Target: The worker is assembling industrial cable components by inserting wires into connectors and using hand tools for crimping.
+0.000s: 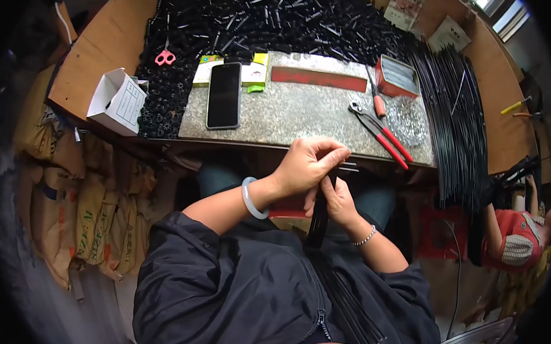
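A bundle of thin black rods (319, 226) slants down from my hands over my lap and dark jacket. My right hand (341, 203), with a beaded bracelet at the wrist, is closed round the upper part of the bundle. Just above it my left hand (306, 164), wearing a pale bangle, is pinched with thumb and fingers at the bundle's top end. A few light, thin tips (350, 167) stick out beside the left fingertips; I cannot make out exactly what they are. Both hands are just off the near edge of the grey worktop (266, 116).
On the worktop lie a phone (224, 97), red-handled pliers (382, 135), a screwdriver (379, 106), a red bar (317, 79) and a red tin (397, 76). Black parts (267, 16) heap behind, with pink scissors (165, 57). Long black rods (456, 119) overhang at right, near another person (516, 237).
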A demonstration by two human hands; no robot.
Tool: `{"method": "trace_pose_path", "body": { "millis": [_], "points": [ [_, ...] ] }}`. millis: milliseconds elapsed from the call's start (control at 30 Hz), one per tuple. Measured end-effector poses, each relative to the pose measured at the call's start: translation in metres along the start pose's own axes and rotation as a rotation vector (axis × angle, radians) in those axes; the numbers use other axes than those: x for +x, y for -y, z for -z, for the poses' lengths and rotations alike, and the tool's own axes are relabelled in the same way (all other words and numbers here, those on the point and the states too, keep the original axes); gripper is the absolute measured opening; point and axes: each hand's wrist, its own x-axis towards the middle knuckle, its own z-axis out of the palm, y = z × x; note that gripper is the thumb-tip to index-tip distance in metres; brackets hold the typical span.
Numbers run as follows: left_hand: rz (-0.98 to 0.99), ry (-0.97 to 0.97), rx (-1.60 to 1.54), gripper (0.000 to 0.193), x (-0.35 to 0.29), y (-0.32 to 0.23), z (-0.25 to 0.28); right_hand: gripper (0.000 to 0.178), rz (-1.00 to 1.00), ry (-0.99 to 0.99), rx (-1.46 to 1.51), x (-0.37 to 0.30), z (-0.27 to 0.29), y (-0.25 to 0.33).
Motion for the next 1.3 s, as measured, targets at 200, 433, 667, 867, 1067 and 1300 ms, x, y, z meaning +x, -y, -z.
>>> {"method": "trace_pose_path", "body": {
  "millis": [200,433,667,867,1067,1300],
  "points": [
    [-0.087,0.073,0.019,0.021,0.015,-0.001,0.005,0.032,0.088,-0.159,-0.032,-0.009,0.001,-0.005],
    [-0.427,-0.471,0.952,0.028,0.185,0.012,0.091,0.037,0.055,-0.176,0.065,-0.006,0.012,-0.006],
    [-0.038,-0.411,1.478,0.017,0.276,0.017,0.108,0.037,0.012,-0.186,0.068,-0.002,0.021,-0.003],
    [-0.124,-0.399,1.432,0.025,0.305,0.005,0.101,0.034,0.022,-0.175,0.1,0.004,0.03,0.002],
    [-0.158,-0.141,1.394,0.016,0.331,0.032,0.047,0.035,0.015,-0.171,0.092,0.009,0.032,0.001],
    [-0.116,-0.105,1.499,0.02,0.322,0.037,0.035,0.036,0.043,-0.218,0.055,-0.002,0.032,-0.003]
  ]
}}
